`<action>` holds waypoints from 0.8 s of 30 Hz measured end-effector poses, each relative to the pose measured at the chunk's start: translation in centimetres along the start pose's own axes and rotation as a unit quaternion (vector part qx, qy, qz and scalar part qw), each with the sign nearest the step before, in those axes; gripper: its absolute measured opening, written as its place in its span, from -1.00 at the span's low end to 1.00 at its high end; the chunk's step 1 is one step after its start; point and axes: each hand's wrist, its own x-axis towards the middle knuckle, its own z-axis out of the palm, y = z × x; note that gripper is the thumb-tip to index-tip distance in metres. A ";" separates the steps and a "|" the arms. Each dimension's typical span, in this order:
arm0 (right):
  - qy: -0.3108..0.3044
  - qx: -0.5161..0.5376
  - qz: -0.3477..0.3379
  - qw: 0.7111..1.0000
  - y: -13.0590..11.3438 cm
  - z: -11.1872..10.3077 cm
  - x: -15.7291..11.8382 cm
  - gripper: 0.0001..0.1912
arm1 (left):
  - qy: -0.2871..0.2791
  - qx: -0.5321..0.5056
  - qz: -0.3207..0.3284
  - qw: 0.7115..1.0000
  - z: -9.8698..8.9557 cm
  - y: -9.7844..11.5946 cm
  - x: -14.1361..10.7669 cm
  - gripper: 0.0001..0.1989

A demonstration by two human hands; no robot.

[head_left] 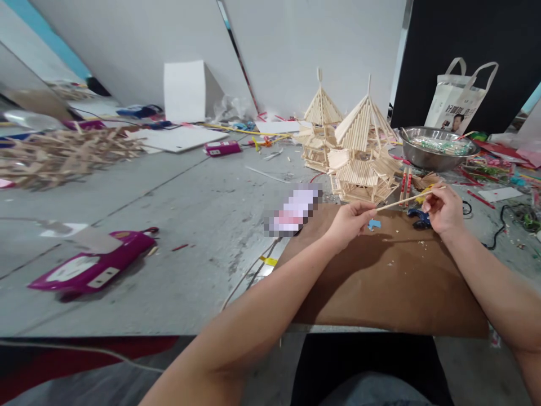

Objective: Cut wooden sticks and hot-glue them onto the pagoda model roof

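A thin pale wooden stick [401,202] is held level between my two hands above a brown sheet [380,282]. My left hand [350,224] pinches its left end. The fingers of my right hand [443,210] are closed on its right end. Just behind the hands stand two pagoda-like models made of sticks, the nearer one [363,172] and a farther one [320,107]. A blue scrap [374,224] lies on the sheet under the stick. Beside my right hand is a dark blue tool [418,219], partly hidden.
A blurred phone [296,208] lies left of the sheet. Purple power strips [95,265] sit on the grey table [203,225]. A stick pile [63,155] is at far left. A metal bowl [435,155] and white bag [456,101] stand back right, near loose cables.
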 end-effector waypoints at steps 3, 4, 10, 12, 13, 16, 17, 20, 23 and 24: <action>-0.079 -0.057 0.063 0.993 -0.4 -0.3 -0.1 -0.80 | 0.068 -0.098 0.035 0.992 -1.1 1.1 0.9 -0.73; -0.124 -0.092 0.098 0.983 -0.5 -0.3 -0.3 -0.77 | 0.085 -0.126 0.044 0.987 -1.5 1.7 1.2 -0.72; -0.319 -0.217 0.230 0.893 -0.4 1.7 -2.4 -0.66 | 0.103 -0.134 0.103 0.980 -1.6 6.0 2.8 -0.84; -0.325 -0.185 0.205 0.905 -0.3 3.1 -2.9 -0.63 | 0.105 -0.064 0.128 0.984 -0.6 6.9 3.2 -0.86; -0.312 -0.168 0.187 0.916 -0.3 3.8 -3.1 -0.61 | 0.110 -0.024 0.132 0.985 0.0 7.1 3.5 -0.84; -0.261 -0.142 0.151 0.943 0.0 6.0 -3.1 -0.59 | 0.106 0.071 0.137 0.982 1.4 7.4 4.3 -0.80; -0.254 -0.139 0.148 0.946 0.1 6.7 -3.0 -0.59 | 0.101 0.084 0.133 0.982 1.7 7.4 4.6 -0.80; -0.263 -0.133 0.153 0.943 0.6 8.5 -2.6 -0.61 | 0.102 0.094 0.109 0.984 1.8 7.2 5.3 -0.81; -0.263 -0.132 0.153 0.943 1.6 9.4 -2.5 -0.60 | 0.136 0.086 0.100 0.982 1.3 6.5 5.7 -0.83; -0.264 -0.131 0.153 0.943 2.0 9.6 -2.4 -0.60 | 0.146 0.080 0.099 0.981 1.1 6.2 5.7 -0.83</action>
